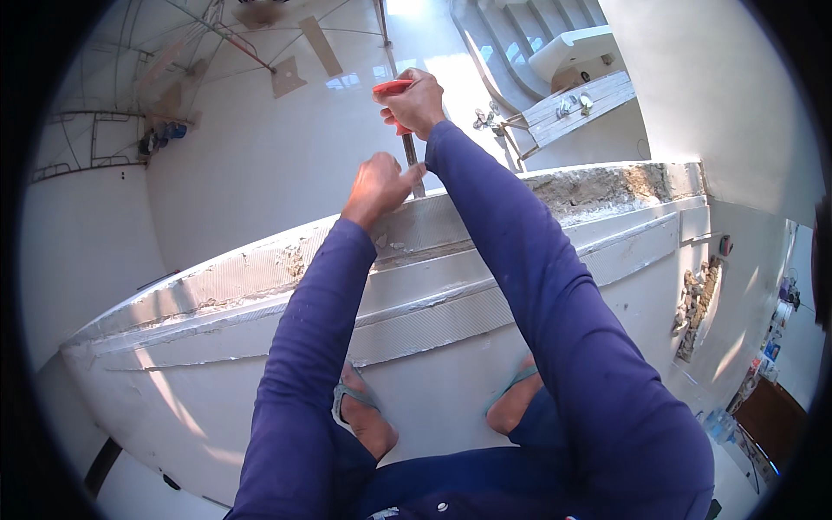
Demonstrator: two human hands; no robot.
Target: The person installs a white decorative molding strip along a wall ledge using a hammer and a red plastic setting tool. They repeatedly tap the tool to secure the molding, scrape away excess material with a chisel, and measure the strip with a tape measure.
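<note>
My right hand is wrapped round the red handle of what looks like a hand saw. Its narrow metal blade runs down toward a long pale ledge with rough, ridged faces and broken plaster. Beside the blade, my left hand is closed at the ledge's far edge, its thumb reaching toward the metal. Whatever its curled fingers hold, if anything, is hidden. Both arms stretch forward in purple-blue sleeves.
My sandalled feet stand on the near side of the ledge. Rubble lies at the right. Beyond are a white plank bench, curved steps and metal scaffolding. The far floor appears lower.
</note>
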